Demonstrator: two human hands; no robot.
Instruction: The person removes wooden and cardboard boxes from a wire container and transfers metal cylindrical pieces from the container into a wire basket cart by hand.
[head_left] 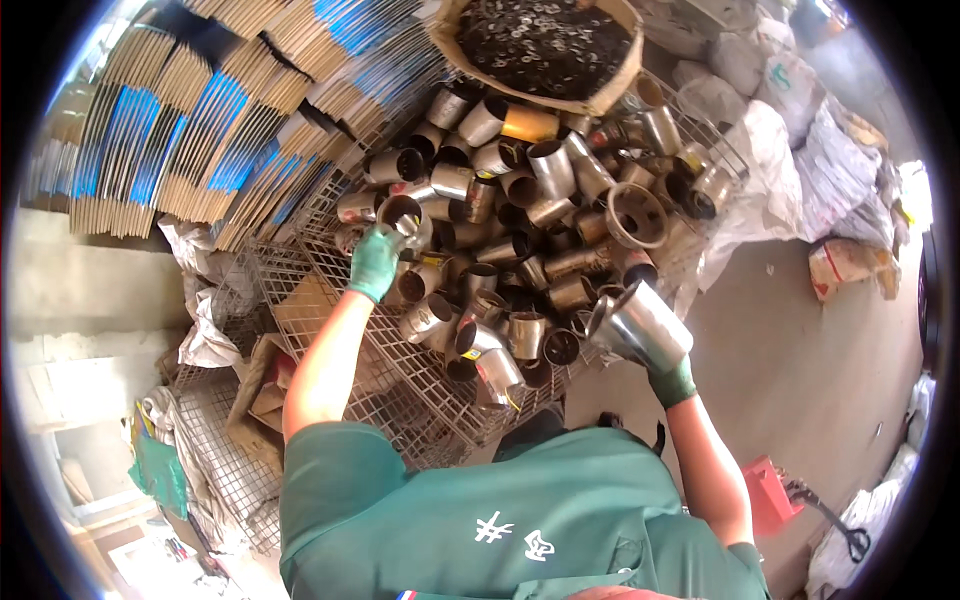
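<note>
A wire mesh crate (330, 255) holds a heap of short metal tube pieces (520, 230), some shiny, some rusty. My left hand (377, 262), in a green glove, reaches into the left side of the heap and grips one metal tube piece (410, 222). My right hand (668, 375), also in a green glove, holds a shiny metal cylinder (640, 325) above the crate's right front corner. Both bare forearms rise from my green shirt at the bottom.
A round cardboard tub of small dark washers (540, 45) stands behind the heap. Stacks of flattened cardboard (210, 130) lean at the left. White sacks (800, 150) lie at the right. A red tool (770, 495) lies on the concrete floor.
</note>
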